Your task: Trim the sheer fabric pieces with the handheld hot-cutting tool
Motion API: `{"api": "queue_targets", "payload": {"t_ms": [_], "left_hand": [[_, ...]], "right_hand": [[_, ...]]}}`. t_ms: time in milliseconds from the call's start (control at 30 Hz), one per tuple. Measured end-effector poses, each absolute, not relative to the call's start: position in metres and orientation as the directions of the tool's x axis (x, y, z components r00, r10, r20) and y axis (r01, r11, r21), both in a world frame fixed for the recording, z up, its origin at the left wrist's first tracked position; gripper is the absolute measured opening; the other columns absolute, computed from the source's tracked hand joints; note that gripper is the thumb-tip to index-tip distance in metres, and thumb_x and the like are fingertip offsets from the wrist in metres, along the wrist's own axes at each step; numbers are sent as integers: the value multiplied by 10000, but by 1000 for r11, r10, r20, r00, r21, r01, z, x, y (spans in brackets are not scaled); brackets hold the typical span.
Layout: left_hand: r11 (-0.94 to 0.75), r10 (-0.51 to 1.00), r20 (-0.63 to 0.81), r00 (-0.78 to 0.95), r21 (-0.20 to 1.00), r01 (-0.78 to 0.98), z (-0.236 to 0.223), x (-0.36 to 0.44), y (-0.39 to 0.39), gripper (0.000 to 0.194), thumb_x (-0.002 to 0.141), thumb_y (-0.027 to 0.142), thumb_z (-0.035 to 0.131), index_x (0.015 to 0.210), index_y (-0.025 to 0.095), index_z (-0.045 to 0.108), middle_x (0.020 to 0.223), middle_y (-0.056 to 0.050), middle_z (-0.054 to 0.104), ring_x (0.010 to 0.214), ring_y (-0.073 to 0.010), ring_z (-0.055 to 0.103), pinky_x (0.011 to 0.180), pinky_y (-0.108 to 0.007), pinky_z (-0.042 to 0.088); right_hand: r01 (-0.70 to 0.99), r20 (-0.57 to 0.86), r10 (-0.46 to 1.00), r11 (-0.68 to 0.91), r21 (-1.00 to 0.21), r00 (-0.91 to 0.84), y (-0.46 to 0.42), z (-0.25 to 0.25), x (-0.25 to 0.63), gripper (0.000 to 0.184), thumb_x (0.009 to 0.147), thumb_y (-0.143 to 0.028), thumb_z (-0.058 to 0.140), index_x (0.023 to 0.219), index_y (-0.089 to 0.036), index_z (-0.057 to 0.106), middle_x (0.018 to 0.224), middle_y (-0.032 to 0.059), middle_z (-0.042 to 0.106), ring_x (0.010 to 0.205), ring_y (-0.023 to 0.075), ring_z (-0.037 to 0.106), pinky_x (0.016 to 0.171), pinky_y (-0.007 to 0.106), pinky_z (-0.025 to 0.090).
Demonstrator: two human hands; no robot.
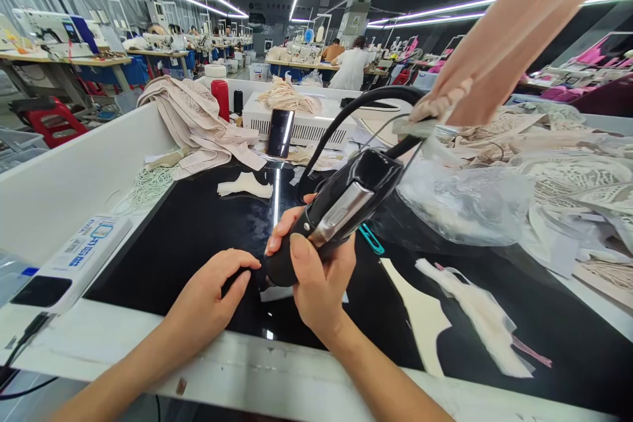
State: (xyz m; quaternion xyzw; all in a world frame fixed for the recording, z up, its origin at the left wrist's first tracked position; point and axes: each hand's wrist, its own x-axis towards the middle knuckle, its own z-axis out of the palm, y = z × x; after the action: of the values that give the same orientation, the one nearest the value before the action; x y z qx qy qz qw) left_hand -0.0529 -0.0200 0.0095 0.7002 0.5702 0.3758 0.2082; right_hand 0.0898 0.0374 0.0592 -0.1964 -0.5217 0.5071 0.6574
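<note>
My right hand [321, 277] is wrapped around a black corded hand tool [336, 211] with a long metal lever on its side. The tool leans, its lower end close to the black work surface [192, 231] and its cable end raised to the right. A pale piece [277, 293] lies under that lower end, mostly hidden. Beside it, my left hand [212, 290] rests low with bent fingers, thumb and forefinger apart, holding nothing I can see. Cream fabric pieces lie about: a small one [246, 185] farther back, a curved one [420, 316] to the right.
A layered fabric bundle [475, 316] and a teal clip-like item [370, 239] lie at the right. Behind stand a phone [280, 133] and a red thread spool [220, 99]. A plastic bag [465, 204] borders the surface. Peach fabric strips [524, 26] hang overhead near the cable.
</note>
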Motion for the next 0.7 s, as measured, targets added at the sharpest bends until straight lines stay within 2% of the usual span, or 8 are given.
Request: {"api": "queue_targets", "payload": {"t_ms": [133, 433, 700], "left_hand": [[-262, 956, 283, 73, 716, 647, 6, -53, -20, 221, 982, 214, 454, 1070, 249, 654, 1125, -37, 709, 1078, -208, 659, 993, -378, 535], [-268, 956, 279, 89, 711, 651, 4, -53, -19, 246, 986, 209, 443, 1092, 251, 660, 1113, -44, 710, 1049, -213, 664, 964, -391, 549], [-274, 953, 291, 81, 720, 638, 5, -52, -19, 244, 979, 197, 446, 1066, 246, 669, 1092, -42, 714, 1040, -212, 662, 967, -390, 547]], "right_hand": [[-480, 495, 867, 411, -775, -57, 39, 63, 89, 258, 836, -215, 646, 1014, -267, 467, 745, -65, 636, 548, 105, 586, 507, 252, 545], [-470, 486, 873, 411, -781, -45, 40, 61, 91, 334, 804, -251, 680, 1075, -268, 487, 764, -55, 642, 571, 113, 600, 517, 255, 553], [-500, 484, 873, 394, -772, -60, 37, 63, 88, 273, 826, -219, 668, 1037, -264, 502, 744, -64, 643, 557, 106, 601, 519, 250, 555]]}}
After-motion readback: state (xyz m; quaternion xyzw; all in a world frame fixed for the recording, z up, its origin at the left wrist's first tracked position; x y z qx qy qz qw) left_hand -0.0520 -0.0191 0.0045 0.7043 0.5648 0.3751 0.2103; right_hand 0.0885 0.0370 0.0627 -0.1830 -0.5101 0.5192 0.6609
